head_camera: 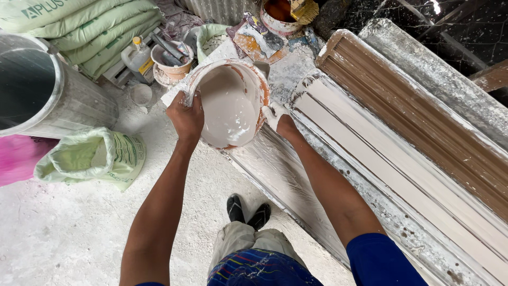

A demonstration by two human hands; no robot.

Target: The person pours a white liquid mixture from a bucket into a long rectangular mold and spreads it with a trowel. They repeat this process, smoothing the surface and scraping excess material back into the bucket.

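Bucket of pale wet plaster, tilted over the long white mould; left hand clenched on its rim, right hand gripping the opposite rim; green sacks stacked left of the bucket; slumped green bag below them.

We see soft, even daylight with only faint shadows. The wet plaster in the bucket gives a mild sheen, and the dark polished slab at the top right catches a small glare. Focus is sharp; edges bend slightly, wide-angle.
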